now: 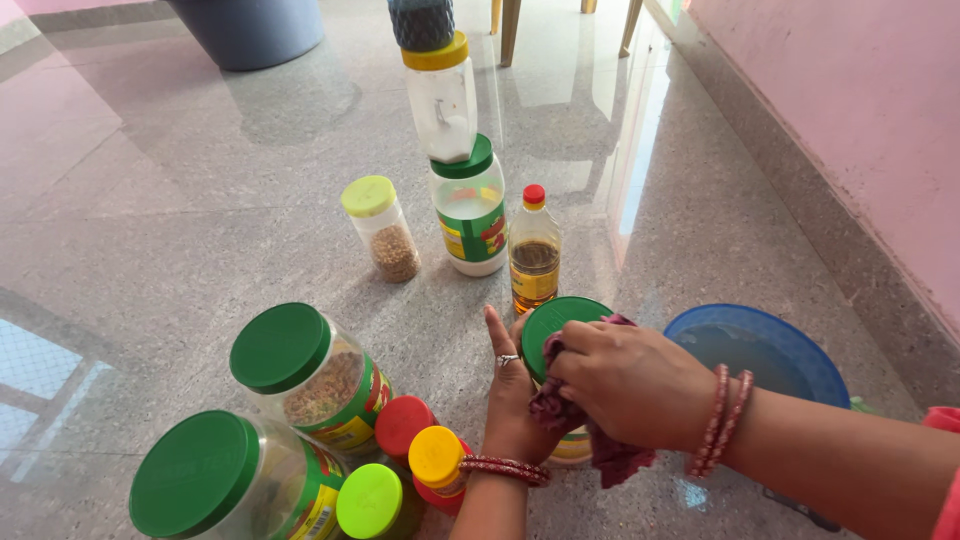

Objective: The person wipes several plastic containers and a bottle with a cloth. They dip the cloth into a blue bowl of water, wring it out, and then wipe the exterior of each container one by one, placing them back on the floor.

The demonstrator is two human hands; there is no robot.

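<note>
From the head camera, the right hand (632, 385) is closed over a crumpled maroon cloth (560, 410) and presses it against the green screw lid and upper side of a clear plastic jar (553, 325) standing on the polished grey stone floor (200, 200). The left hand (510, 390) lies open with fingers straight up, its palm flat against the jar's left side, bracing it.

The jar looks light and rigid, with a smooth wall that is likely slippery; the ribbed lid rim or a palm on each side seems the surest hold. The cloth is soft and limp.

Just behind the jar stands a small bottle of amber oil with a red cap (534, 250), and beside that a stack of three lidded jars (455, 150). A small grain jar with a pale green lid (382, 228) stands apart to the left. Near the left wrist cluster two large green-lidded jars (310, 375) and small bottles with red, yellow and lime caps (405, 460). A blue plastic basin (800, 345) sits to the right.
</note>
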